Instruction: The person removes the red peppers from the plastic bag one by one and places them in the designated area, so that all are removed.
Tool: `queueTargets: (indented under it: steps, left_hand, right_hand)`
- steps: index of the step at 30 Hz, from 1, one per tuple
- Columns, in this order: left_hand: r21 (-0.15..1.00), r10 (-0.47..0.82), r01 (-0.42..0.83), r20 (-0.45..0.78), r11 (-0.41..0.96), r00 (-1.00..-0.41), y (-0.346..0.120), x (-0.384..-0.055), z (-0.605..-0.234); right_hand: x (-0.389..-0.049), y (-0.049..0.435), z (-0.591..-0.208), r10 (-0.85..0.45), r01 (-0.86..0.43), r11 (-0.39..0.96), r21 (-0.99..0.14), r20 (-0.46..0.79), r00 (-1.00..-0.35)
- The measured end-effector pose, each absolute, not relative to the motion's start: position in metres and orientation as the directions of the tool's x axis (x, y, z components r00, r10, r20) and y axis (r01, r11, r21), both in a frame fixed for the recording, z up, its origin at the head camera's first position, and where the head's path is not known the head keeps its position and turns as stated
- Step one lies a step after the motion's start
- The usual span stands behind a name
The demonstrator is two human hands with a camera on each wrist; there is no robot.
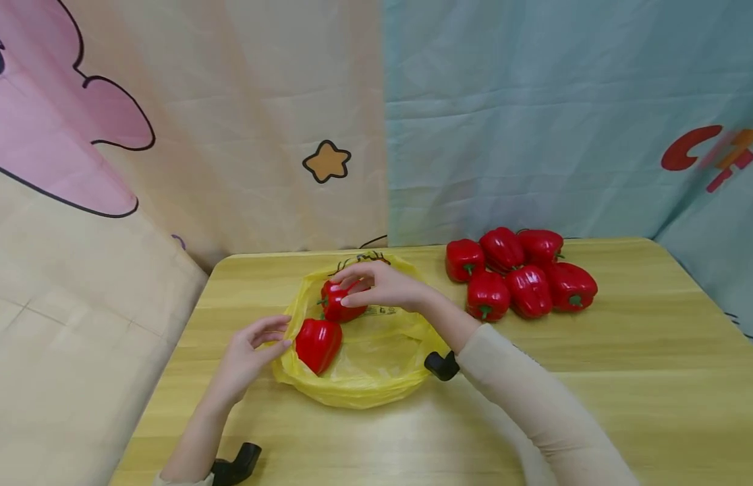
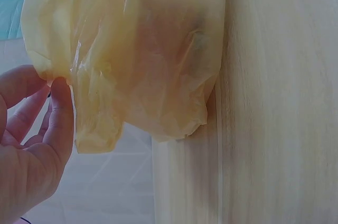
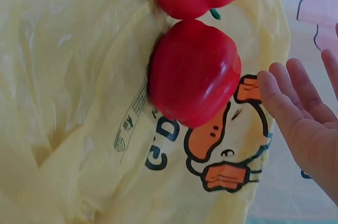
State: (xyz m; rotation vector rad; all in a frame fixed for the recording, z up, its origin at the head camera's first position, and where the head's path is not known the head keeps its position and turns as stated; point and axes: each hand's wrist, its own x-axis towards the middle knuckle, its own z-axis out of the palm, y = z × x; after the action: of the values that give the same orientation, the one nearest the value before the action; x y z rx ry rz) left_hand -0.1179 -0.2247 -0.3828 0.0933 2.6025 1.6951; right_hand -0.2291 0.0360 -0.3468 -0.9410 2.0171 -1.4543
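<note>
A yellow plastic bag (image 1: 364, 395) lies with its mouth spread wide on the table. Two red bell peppers sit inside toward its left: a nearer pepper (image 1: 318, 345) and a farther pepper (image 1: 332, 309) partly hidden by fingers in the head view. My left hand (image 1: 245, 358) pinches the bag's left rim between thumb and fingers, as the left wrist view also shows at the bag's edge (image 2: 79, 65). Over the bag, my right hand (image 1: 385, 285) hovers beside the farther pepper. In the right wrist view its fingers are extended, apart from that pepper (image 3: 193, 73), and hold nothing.
Several more red bell peppers (image 1: 530, 290) are clustered on the wooden table (image 1: 534, 405) at the back right, beyond my right forearm. A printed curtain (image 1: 504, 135) hangs behind the table. Black camera pieces (image 1: 440, 366) stick out from both wrists.
</note>
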Motion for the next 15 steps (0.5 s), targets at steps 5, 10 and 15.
queueTargets:
  steps: [5, 10, 15]
  left_hand:
    - [0.909, 0.047, 0.028, 0.009, 0.416, -0.999, -0.228, -0.115, -0.381]
    - [0.915, 0.056, 0.028, 0.006, 0.403, -0.998, -0.225, -0.120, -0.382]
    - [0.917, 0.060, 0.027, 0.004, 0.399, -0.998, -0.225, -0.119, -0.384]
  right_hand:
    - [-0.228, 0.018, -0.352, -0.788, -0.246, 0.186, -0.951, 0.005, -0.615]
    - [-0.227, 0.011, -0.358, -0.791, -0.207, 0.196, -0.959, -0.030, -0.611]
    - [-0.224, 0.002, -0.368, -0.803, -0.210, 0.228, -0.951, -0.062, -0.593]
